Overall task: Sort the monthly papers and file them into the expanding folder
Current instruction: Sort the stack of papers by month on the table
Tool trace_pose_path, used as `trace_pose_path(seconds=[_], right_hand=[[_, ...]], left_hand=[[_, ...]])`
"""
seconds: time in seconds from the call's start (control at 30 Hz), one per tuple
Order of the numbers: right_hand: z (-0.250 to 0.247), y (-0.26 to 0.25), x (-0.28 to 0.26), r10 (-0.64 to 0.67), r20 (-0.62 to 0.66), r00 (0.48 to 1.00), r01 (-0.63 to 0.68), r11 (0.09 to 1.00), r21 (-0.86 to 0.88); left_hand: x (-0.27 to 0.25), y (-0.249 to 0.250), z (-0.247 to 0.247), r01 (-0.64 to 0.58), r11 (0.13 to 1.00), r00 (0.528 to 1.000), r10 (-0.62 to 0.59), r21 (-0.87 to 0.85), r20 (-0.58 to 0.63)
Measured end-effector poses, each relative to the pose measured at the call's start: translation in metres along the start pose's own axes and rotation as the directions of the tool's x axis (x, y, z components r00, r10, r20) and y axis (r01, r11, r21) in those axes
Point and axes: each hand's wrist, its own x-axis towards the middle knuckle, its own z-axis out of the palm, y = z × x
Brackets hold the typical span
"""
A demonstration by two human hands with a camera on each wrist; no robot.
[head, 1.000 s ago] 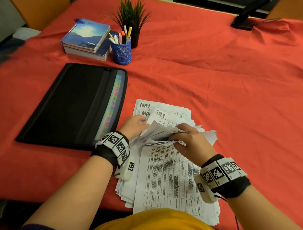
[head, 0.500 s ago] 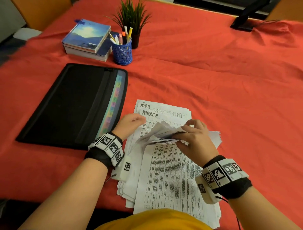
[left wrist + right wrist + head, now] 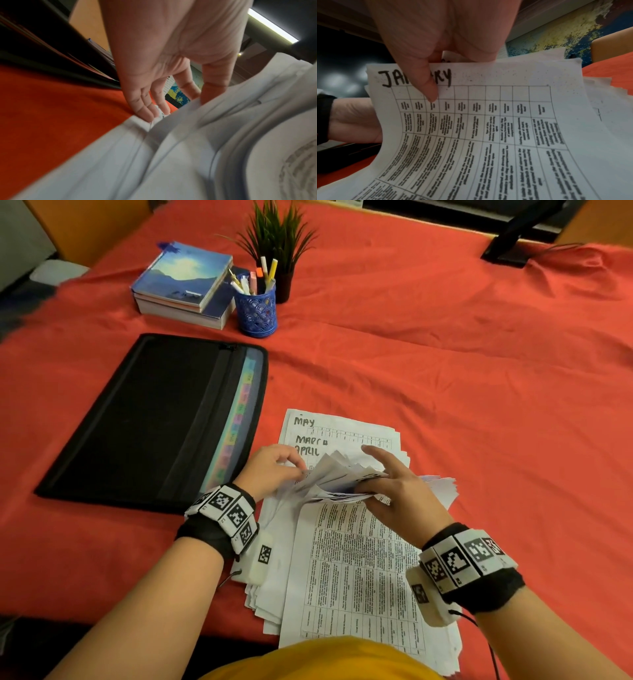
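Paper stack (image 3: 356, 573) (one) fanned; right hand (image 3: 397, 494) pinches lifted sheets, left hand (image 3: 270, 470) fingers sheet edges; one folder (image 3: 154, 419).

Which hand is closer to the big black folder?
Left. The left hand is right beside the black folder, at its tabbed edge. The right hand is farther away, across the fanned papers.

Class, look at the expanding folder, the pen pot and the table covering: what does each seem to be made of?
Expanding folder: black woven fabric, matte, it seems, with translucent plastic dividers bearing coloured tabs.
Pen pot: blue, with a cut-out scale pattern; probably moulded plastic, possibly painted metal.
Table covering: orange-red cloth, matte, with soft creases.
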Motion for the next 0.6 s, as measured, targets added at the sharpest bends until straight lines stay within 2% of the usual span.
trace_pose_path(seconds=[0.2,0.27,0.43,0.6], right_hand=[[0.001,-0.002,0.009,-0.028,0.066,0.997,0.033,0.996,-0.078],[0.001,-0.004,0.01,-0.072,0.045,0.996,0.077,0.991,-0.108],[0.0,-0.005,0.008,-0.084,0.034,0.996,0.088,0.989,-0.121],[0.0,-0.004,0.011,-0.089,0.045,0.995,0.094,0.99,-0.11]], left_hand=[[-0.001,0.009,-0.005,0.064,0.986,0.995,-0.053,-0.152,0.081],[0.001,0.008,-0.004,0.088,0.986,0.995,-0.081,-0.144,0.056],[0.009,-0.002,-0.001,0.12,0.986,0.988,-0.13,-0.115,-0.083],[0.016,-0.003,-0.001,0.178,0.979,0.977,-0.188,-0.103,-0.104]])
